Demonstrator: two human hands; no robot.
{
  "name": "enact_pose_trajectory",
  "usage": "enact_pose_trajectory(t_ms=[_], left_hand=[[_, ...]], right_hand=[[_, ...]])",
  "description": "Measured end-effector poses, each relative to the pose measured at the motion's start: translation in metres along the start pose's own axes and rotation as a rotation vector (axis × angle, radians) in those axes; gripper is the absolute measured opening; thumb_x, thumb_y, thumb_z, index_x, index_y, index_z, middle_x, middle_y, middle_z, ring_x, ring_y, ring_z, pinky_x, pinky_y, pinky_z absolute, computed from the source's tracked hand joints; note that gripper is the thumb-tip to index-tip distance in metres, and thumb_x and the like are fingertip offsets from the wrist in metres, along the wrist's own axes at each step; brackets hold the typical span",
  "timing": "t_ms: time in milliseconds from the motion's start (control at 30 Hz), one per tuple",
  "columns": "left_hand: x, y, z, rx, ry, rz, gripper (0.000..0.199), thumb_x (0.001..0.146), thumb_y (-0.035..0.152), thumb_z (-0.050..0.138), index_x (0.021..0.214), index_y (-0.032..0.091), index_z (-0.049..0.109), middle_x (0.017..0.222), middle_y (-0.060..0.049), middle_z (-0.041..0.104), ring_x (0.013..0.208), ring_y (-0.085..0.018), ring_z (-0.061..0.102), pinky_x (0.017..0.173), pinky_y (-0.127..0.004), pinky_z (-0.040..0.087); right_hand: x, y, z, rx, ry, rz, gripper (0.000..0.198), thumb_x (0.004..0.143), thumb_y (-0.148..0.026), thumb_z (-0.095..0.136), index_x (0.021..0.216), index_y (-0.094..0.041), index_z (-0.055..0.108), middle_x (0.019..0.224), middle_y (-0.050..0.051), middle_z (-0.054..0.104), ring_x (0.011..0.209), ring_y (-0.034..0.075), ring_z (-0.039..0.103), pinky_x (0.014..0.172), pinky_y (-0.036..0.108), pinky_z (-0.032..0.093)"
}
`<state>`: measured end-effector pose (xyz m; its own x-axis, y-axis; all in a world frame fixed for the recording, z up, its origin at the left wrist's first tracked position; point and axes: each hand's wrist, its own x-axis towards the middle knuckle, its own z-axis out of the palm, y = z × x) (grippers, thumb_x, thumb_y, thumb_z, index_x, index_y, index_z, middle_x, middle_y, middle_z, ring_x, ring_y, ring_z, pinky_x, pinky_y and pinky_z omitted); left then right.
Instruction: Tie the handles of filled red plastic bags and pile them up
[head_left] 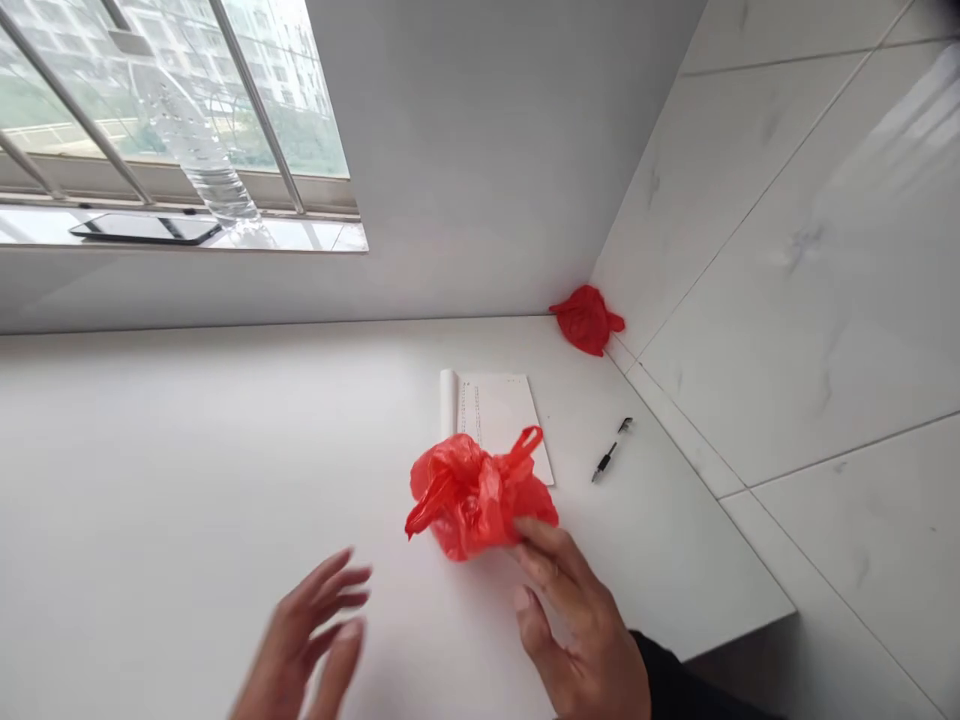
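A crumpled red plastic bag (474, 496) lies on the white table (187, 450), partly over a white notebook (499, 412). My right hand (577, 625) reaches in from the lower right, its fingertips touching the bag's near right side with fingers spread. Blurred and lifted above the table, my left hand (311, 640) hovers at the lower left, fingers apart and holding nothing, a short way left of the bag.
A black pen (610, 452) lies right of the notebook. A second crumpled red bag (586, 318) sits in the far corner against the tiled wall. On the window sill stand a clear plastic bottle (199, 150) and a dark phone (146, 229). The table's right edge drops off near the wall.
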<state>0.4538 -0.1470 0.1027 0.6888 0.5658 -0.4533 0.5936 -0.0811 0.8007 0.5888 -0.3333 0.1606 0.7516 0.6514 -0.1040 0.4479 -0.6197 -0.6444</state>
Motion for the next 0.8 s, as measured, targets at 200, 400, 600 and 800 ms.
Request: enact_pose_trajectory(t_ms=[200,400,600,800], left_hand=[[-0.001,0.038,0.023,-0.038,-0.278,0.192,0.043,0.099,0.030,0.044,0.142,0.036,0.041,0.131,-0.006,0.059,0.120,-0.023,0.059,0.096,-0.040,0.055],[0.002,0.044,0.009,0.009,-0.174,0.318,0.050,0.092,0.012,0.042,0.137,0.034,0.048,0.124,-0.004,0.060,0.108,-0.020,0.060,0.091,-0.037,0.054],[0.016,0.053,0.008,0.201,-0.286,0.517,0.029,0.096,0.028,0.055,0.124,0.032,0.060,0.121,-0.003,0.062,0.117,-0.024,0.053,0.095,-0.039,0.050],[0.026,0.030,-0.025,0.157,-0.025,0.262,0.019,0.093,0.044,0.057,0.096,0.026,0.064,0.097,-0.001,0.068,0.091,-0.023,0.063,0.079,-0.036,0.051]], right_hand=[[-0.036,-0.027,-0.018,0.205,-0.007,0.112,0.029,0.091,-0.017,0.051,0.106,-0.036,0.067,0.095,0.000,0.072,0.080,0.021,0.069,0.072,0.035,0.056],[-0.009,-0.018,-0.038,0.229,-0.288,0.436,0.036,0.092,-0.051,0.061,0.120,-0.030,0.060,0.052,-0.009,0.049,0.046,0.015,0.050,0.052,0.028,0.040],[-0.001,-0.024,-0.028,0.115,-0.342,0.376,0.013,0.092,-0.038,0.057,0.093,-0.025,0.062,0.054,-0.008,0.049,0.048,0.012,0.047,0.054,0.027,0.037],[0.001,-0.008,-0.077,0.149,-0.207,0.428,0.012,0.090,-0.033,0.056,0.082,-0.025,0.053,0.061,-0.005,0.049,0.056,0.015,0.048,0.056,0.029,0.040]])
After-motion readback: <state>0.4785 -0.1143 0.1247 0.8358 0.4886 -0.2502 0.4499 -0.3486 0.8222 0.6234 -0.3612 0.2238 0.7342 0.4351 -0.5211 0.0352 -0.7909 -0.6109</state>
